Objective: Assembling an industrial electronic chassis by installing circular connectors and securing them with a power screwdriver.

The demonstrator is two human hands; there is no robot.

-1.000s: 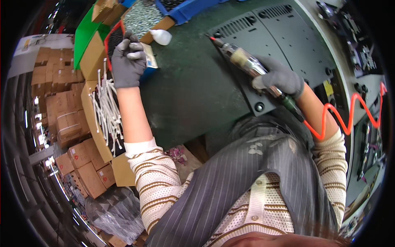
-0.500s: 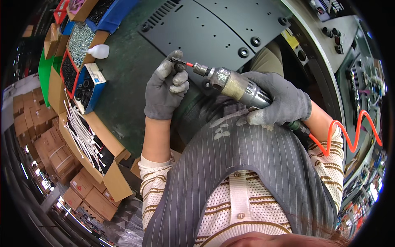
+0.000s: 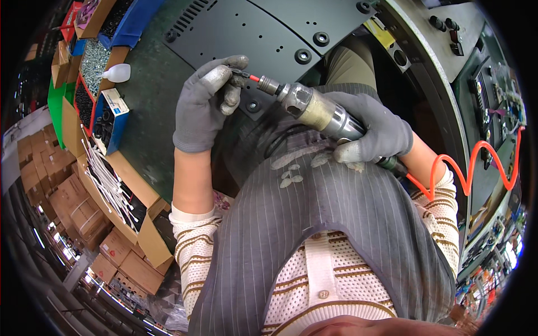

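Observation:
My gloved right hand [image 3: 381, 124] is wrapped round the body of a silver air screwdriver [image 3: 318, 111], whose tip points up and to the left. A coiled orange air hose [image 3: 469, 178] runs from its tail end. At the tip of the red-collared bit [image 3: 254, 78], the curled fingers of my gloved left hand [image 3: 203, 106] pinch something small and dark, too small to make out. Beyond both hands lies a dark grey metal panel [image 3: 235, 33] with small holes, slots and round black feet [image 3: 303, 56]; the bit is apart from its surface.
At the left stand a bin of small silver screws [image 3: 96, 63], a white plastic bottle [image 3: 117, 73], a blue box of black parts [image 3: 119, 120] and a carton of white cable ties [image 3: 109, 182]. A grey bench edge [image 3: 428, 61] curves along the right.
Both hands and the screwdriver have shifted a little left in view, along with the panel and bins. My left hand has tilted slightly, its fingers still at the bit's tip.

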